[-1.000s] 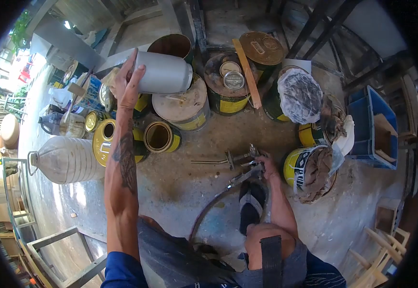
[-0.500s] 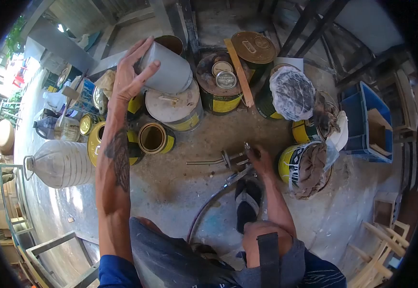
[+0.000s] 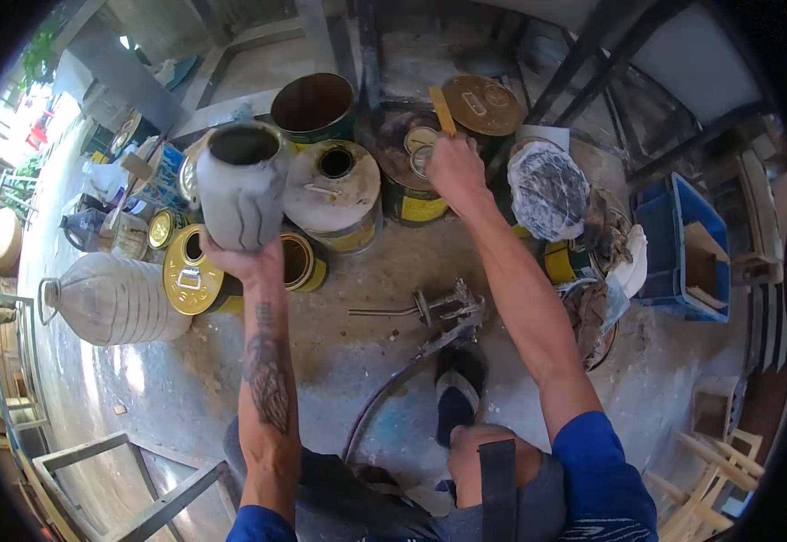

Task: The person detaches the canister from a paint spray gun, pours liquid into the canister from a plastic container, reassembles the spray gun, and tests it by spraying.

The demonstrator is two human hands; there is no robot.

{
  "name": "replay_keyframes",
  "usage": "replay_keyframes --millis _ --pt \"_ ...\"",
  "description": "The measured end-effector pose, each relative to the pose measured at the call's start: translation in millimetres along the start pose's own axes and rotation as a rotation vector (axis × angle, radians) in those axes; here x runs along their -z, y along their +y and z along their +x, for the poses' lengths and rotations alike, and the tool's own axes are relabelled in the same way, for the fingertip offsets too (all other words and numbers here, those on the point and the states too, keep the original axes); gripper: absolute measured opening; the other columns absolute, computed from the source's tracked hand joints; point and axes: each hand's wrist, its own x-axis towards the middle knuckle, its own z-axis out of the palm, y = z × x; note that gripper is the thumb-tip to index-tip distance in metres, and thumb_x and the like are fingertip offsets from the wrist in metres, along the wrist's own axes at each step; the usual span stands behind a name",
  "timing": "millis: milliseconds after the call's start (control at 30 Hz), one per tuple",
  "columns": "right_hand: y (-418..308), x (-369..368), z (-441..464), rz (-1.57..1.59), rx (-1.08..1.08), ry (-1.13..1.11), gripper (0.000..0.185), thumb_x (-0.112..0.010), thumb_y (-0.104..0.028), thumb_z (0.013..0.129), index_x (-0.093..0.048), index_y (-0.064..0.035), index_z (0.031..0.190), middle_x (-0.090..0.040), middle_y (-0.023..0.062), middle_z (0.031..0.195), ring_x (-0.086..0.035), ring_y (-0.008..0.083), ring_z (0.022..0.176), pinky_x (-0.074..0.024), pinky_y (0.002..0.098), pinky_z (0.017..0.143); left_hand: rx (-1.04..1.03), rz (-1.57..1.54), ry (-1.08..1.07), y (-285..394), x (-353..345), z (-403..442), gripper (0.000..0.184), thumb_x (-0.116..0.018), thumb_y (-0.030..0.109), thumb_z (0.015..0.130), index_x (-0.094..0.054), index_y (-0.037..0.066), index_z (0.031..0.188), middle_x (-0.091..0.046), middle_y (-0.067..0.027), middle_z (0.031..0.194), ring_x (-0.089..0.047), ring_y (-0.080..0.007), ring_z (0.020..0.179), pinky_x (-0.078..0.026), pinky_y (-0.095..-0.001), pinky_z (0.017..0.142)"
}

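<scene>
A grey, paint-streaked can [image 3: 245, 194] stands upright and open-topped in my left hand [image 3: 253, 261], whose fingers wrap around its lower part. My right hand [image 3: 459, 172] is closed around a flat wooden stick [image 3: 441, 110], only its upper end showing above the fist. Just behind that fist is a large tin [image 3: 421, 209] with two small round lids on top. A whitish-topped can [image 3: 355, 191] with a round dark opening sits between my hands. On the floor lies a spray gun [image 3: 448, 309] with a hose, touched by neither hand.
A clear plastic jug [image 3: 122, 299] lies at left beside a yellow-topped tin [image 3: 188, 287]. An open can [image 3: 314, 104] stands at the back. On the right are a plastic-wrapped can [image 3: 549, 191] and a blue crate [image 3: 680, 244]. A metal frame [image 3: 140, 470] is at lower left.
My left hand has brought the grey can nearer and turned it from tilted to upright. My right hand has left the spray gun on the floor, reached forward and taken hold of the wooden stick.
</scene>
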Motion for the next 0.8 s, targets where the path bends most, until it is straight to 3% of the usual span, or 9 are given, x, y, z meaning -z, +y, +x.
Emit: replay_keyframes --millis 167,267,300,400,533,633,700,800 --pt "-1 5 11 0.016 -0.043 -0.194 0.031 -0.058 -0.005 0.080 -0.060 0.0049 0.109 -0.062 0.0274 0.107 -0.059 0.0410 0.108 -0.0513 0.0463 0.089 0.196 -0.202 -0.043 9 31 -27 0.066 -0.041 0.059 0.087 -0.045 0.020 0.139 -0.047 -0.0100 0.142 -0.041 -0.0369 0.132 -0.030 -0.0656 0.105" --pt "7 8 11 0.016 -0.094 -0.214 0.032 -0.058 -0.005 0.080 -0.060 0.0036 0.110 -0.064 0.0267 0.105 -0.060 0.0421 0.105 -0.0511 0.0482 0.088 0.179 -0.198 0.062 13 22 -50 0.071 -0.047 0.059 0.086 -0.046 0.010 0.138 -0.049 -0.0176 0.136 -0.045 -0.0433 0.121 -0.034 -0.0598 0.103" --pt "12 6 12 0.013 -0.109 -0.191 0.031 -0.058 -0.005 0.080 -0.060 0.0031 0.110 -0.065 0.0266 0.104 -0.061 0.0424 0.103 -0.0511 0.0489 0.087 0.204 -0.190 -0.038 15 27 -52 0.074 -0.049 0.062 0.086 -0.045 0.011 0.139 -0.048 -0.0174 0.138 -0.046 -0.0442 0.122 -0.035 -0.0592 0.103" --pt "28 4 13 0.056 -0.085 -0.228 0.029 -0.058 -0.006 0.081 -0.062 0.0011 0.109 -0.064 0.0262 0.105 -0.061 0.0425 0.102 -0.0507 0.0499 0.087 0.210 -0.119 0.014 18 40 -54 0.078 -0.047 0.066 0.086 -0.044 0.011 0.140 -0.046 -0.0171 0.140 -0.046 -0.0449 0.122 -0.035 -0.0594 0.102" --pt "23 5 27 0.083 -0.011 -0.138 0.034 -0.066 -0.026 0.081 -0.065 -0.0001 0.103 -0.066 0.0249 0.103 -0.062 0.0434 0.099 -0.0506 0.0472 0.086 0.208 -0.082 0.011 17 41 -55 0.075 -0.044 0.068 0.087 -0.044 0.015 0.141 -0.045 -0.0157 0.142 -0.045 -0.0452 0.124 -0.035 -0.0605 0.102" --pt "7 2 38 -0.005 0.127 -0.168 0.040 -0.070 -0.033 0.080 -0.066 -0.0008 0.103 -0.066 0.0247 0.103 -0.063 0.0430 0.098 -0.0511 0.0476 0.086 0.215 -0.075 0.021 17 40 -53 0.072 -0.043 0.066 0.088 -0.044 0.017 0.140 -0.046 -0.0149 0.142 -0.044 -0.0434 0.126 -0.034 -0.0622 0.102" --pt "-7 3 42 -0.096 0.193 -0.240 0.044 -0.072 -0.036 0.079 -0.067 -0.0012 0.105 -0.064 0.0252 0.105 -0.062 0.0432 0.099 -0.0511 0.0500 0.085 0.236 -0.060 0.037 24 41 -50 0.065 -0.044 0.059 0.089 -0.048 0.016 0.137 -0.050 -0.0101 0.139 -0.047 -0.0342 0.127 -0.036 -0.0578 0.104" --pt "-23 23 51 -0.011 0.098 -0.309 0.047 -0.072 -0.035 0.078 -0.067 -0.0020 0.110 -0.064 0.0255 0.109 -0.061 0.0410 0.103 -0.0504 0.0486 0.088 0.230 -0.016 0.068 45 41 -47 0.061 -0.045 0.054 0.090 -0.051 0.014 0.135 -0.052 -0.0070 0.138 -0.048 -0.0281 0.127 -0.037 -0.0528 0.107"
